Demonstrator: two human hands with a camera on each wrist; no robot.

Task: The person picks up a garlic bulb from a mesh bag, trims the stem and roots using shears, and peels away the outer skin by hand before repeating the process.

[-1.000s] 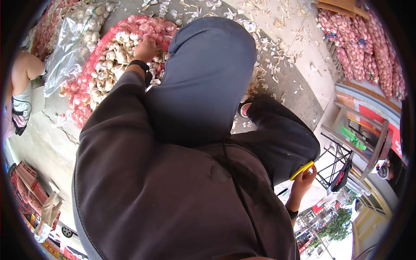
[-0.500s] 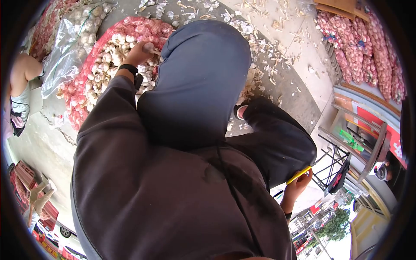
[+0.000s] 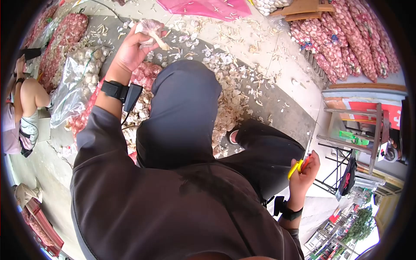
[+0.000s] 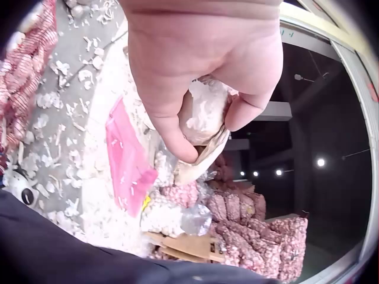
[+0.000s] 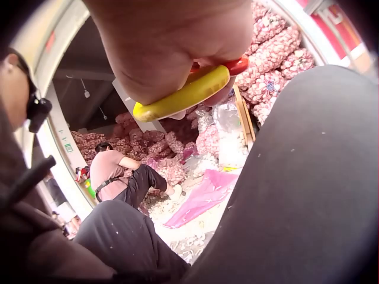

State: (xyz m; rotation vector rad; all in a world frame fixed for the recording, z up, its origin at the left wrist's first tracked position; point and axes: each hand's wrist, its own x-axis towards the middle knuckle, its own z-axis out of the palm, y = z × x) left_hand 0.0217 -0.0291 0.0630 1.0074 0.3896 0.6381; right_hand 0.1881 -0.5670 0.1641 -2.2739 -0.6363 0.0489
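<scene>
A whole garlic bulb (image 3: 148, 28) with a dry stem is pinched between the thumb and fingers of my left hand (image 3: 130, 53), raised over the littered floor. In the left wrist view the bulb (image 4: 206, 112) shows white skin, its stem (image 4: 200, 164) pointing away from the palm. Below that arm lies a red mesh sack (image 3: 146, 73) of garlic, partly hidden by the sleeve and knee. At the right thigh, my right hand (image 3: 304, 178) grips a tool with yellow and red handles (image 3: 295, 169). The fingers hide much of the tool, also in the right wrist view.
Garlic skins and stem bits (image 3: 229, 82) cover the floor around my knee. A clear plastic bag of garlic (image 3: 80, 73) stands at left, near a seated person (image 3: 32, 97). Stacked mesh sacks (image 3: 346, 39) and a pink sheet (image 3: 208, 8) lie farther off.
My left hand was down at the sack, then came up and forward with a garlic bulb. The right hand with the tool has lifted slightly and turned. The head view has shifted.
</scene>
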